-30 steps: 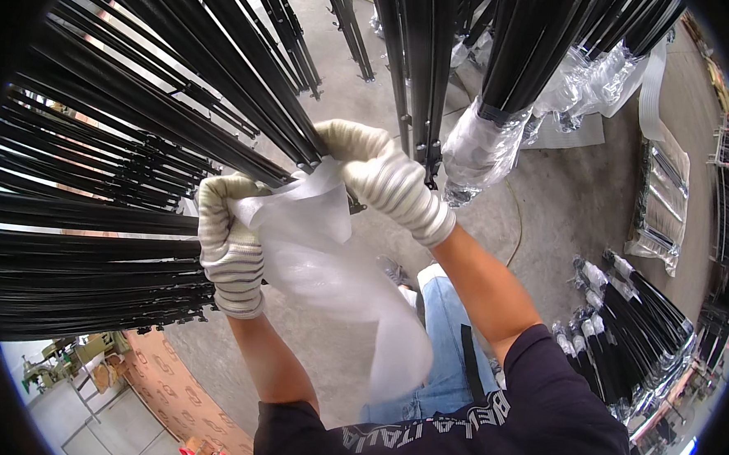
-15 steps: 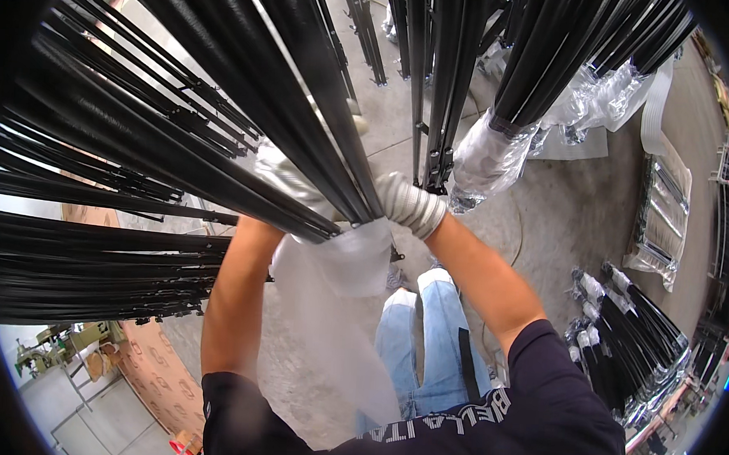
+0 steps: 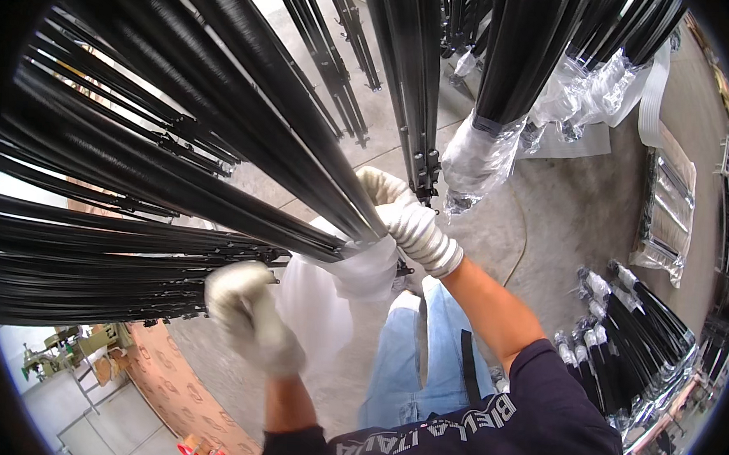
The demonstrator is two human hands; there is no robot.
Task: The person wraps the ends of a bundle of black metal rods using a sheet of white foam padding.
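The clear plastic bag (image 3: 336, 296) is pulled up over the lower end of a bundle of long black rods (image 3: 244, 172), hanging loose below it. Gloved right hand (image 3: 390, 204) is clamped round the bag's top at the rods, gloved left hand (image 3: 241, 299) is closed on the bag's side. More bagged bundles (image 3: 488, 152) hang just behind over the concrete floor (image 3: 580, 206)

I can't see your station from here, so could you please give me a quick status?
Left hand gripping translucent white plastic bag. Right hand grips bag top around black rod bundle. More bundles crowd close.
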